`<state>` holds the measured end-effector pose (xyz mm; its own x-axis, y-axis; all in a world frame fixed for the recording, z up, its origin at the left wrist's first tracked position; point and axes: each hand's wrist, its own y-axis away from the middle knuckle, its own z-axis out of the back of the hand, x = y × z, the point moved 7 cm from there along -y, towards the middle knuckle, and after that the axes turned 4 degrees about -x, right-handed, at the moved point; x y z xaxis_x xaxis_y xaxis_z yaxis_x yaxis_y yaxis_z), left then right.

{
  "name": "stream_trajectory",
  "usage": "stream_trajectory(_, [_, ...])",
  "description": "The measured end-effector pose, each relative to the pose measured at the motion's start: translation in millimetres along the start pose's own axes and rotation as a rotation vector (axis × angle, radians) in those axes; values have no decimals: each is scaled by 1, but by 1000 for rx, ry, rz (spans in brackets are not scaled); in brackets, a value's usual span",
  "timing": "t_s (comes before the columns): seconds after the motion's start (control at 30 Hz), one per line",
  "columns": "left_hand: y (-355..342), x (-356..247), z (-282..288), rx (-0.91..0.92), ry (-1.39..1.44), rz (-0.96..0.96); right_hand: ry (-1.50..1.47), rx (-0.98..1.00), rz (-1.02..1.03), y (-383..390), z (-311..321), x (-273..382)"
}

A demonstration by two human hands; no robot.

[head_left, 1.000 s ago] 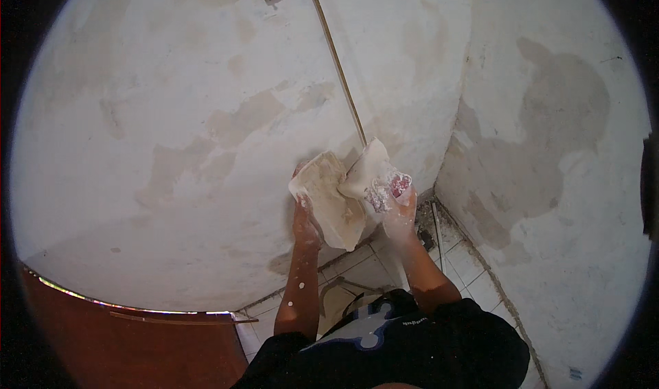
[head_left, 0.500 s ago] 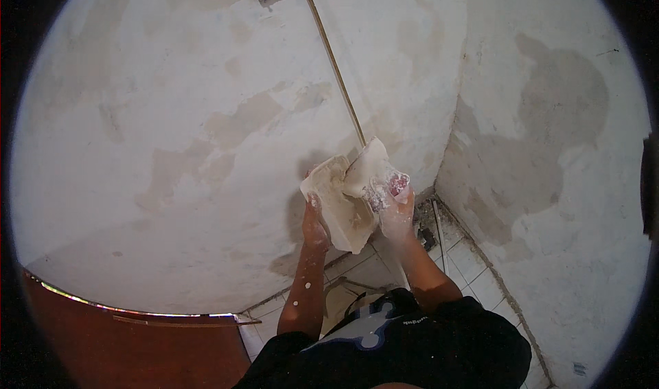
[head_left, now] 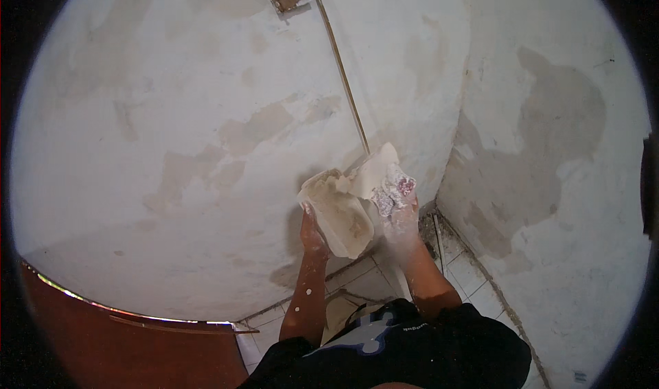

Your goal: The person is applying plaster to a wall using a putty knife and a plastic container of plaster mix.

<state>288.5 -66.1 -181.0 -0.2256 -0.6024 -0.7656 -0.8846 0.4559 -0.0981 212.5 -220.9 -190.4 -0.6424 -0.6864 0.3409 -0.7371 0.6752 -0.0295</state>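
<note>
Since half a second ago, the right hand (head_left: 403, 209) with its pale flat piece (head_left: 375, 169) has shifted slightly rightward from the tub (head_left: 349, 216). At left is a red-brown panel (head_left: 137, 355); then comes a white wall (head_left: 199, 80) with beige patches and a narrow slanting strip (head_left: 344, 71); lower are pale floor tiles (head_left: 367, 282); at right, another wall (head_left: 583, 197) has a large grey stain. Left hand (head_left: 313, 234) holds the off-white, tilted tub by its side, before the white wall; its inside is smeared beige. Right hand, covered with white paste, grips the flat piece.
</note>
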Motion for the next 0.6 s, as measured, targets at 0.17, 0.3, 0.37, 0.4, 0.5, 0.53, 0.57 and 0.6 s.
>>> stream_trajectory(0.17, [9,-40,-4,-25,63,-59,27,149,193,0,-57,19])
stream_trajectory(0.3, [13,-82,-18,34,127,-156,279,252,413,-12,-122,40])
stream_trajectory(0.37, [17,-104,-14,0,85,-232,505,278,500,-19,-153,43])
stream_trajectory(0.4, [21,-116,-11,-4,53,-296,712,293,584,-21,-170,42])
stream_trajectory(0.5, [24,-132,-5,-6,-1,-414,719,473,1259,-19,-225,55])
stream_trajectory(0.53, [23,-134,-1,-27,-3,-429,742,465,1282,-28,-233,51])
stream_trajectory(0.57, [26,-141,5,-78,-42,-470,889,452,1382,-31,-245,42])
stream_trajectory(0.6, [27,-146,11,-129,-82,-511,1066,416,1463,-35,-254,30])
